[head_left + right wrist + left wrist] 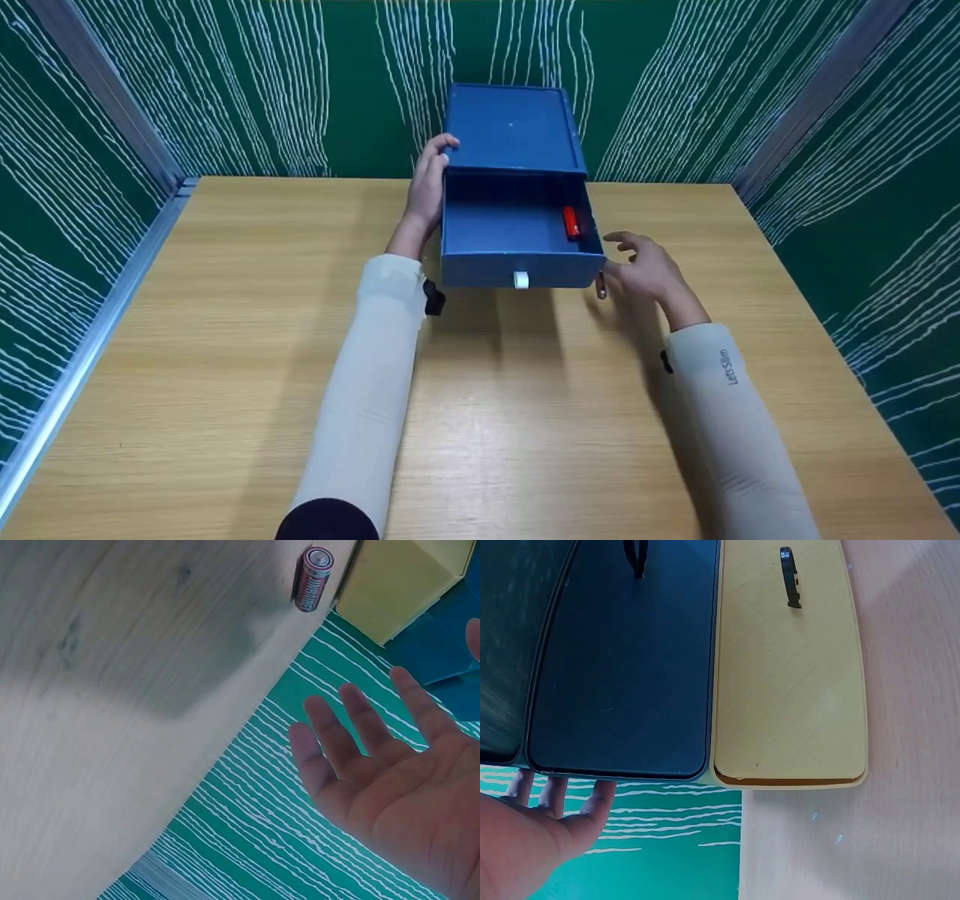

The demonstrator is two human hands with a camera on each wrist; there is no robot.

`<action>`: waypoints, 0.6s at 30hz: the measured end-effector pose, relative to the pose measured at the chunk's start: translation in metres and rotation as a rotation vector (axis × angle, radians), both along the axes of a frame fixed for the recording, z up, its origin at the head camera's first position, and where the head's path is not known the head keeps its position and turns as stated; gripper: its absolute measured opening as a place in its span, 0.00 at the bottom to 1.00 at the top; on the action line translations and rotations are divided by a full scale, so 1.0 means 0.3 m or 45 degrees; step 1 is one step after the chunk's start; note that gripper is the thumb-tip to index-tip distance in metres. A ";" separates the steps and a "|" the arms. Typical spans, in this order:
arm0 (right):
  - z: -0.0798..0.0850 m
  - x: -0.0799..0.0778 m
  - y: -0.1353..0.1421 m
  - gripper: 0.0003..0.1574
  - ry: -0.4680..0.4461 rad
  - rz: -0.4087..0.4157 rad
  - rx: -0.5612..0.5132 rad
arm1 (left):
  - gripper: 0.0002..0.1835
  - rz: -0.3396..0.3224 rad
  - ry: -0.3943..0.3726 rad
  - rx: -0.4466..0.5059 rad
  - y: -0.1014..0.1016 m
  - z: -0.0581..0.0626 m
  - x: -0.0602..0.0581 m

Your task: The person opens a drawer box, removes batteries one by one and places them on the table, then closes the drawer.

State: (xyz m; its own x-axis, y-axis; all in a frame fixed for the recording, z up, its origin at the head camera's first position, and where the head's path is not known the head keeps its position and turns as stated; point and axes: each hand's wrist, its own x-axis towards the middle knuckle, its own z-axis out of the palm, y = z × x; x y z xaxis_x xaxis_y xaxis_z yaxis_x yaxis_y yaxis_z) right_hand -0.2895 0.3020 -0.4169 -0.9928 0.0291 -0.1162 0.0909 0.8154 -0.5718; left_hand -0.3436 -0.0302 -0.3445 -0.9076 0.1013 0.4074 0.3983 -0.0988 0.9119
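Note:
A blue drawer unit [517, 127] stands at the back of the table with its top drawer [487, 270] pulled out. Inside that drawer, near the right wall, lies a small red object [571, 223]. My left hand [425, 184] rests against the unit's left side, fingertips at the upper edge; the left wrist view shows its fingers [553, 795] along the casing. By the drawer's front right corner is my right hand [645, 266], its fingers spread and holding nothing in the right wrist view. A red and dark battery [313, 579] is on the table near it.
Below the blue part of the unit is a yellow drawer [791, 690] with a black handle [790, 577]. The wooden table [480, 450] extends toward me. Green walls with white streaks [360, 90] enclose the back and sides.

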 end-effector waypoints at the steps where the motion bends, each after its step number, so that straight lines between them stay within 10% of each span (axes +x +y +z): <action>1: 0.001 0.001 -0.002 0.47 0.005 -0.004 0.001 | 0.17 -0.001 0.000 0.002 0.000 0.001 0.000; 18: 0.099 0.023 -0.038 0.30 0.324 -0.004 -0.043 | 0.17 -0.007 0.003 0.030 0.001 0.001 -0.002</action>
State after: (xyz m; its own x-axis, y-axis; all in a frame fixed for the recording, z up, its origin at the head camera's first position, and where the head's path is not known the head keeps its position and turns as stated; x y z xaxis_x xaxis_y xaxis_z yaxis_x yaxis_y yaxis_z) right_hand -0.2827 0.2906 -0.3873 -0.9901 0.0327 0.1367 -0.0570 0.7954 -0.6034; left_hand -0.3442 -0.0299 -0.3442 -0.9062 0.0966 0.4117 0.3997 -0.1224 0.9084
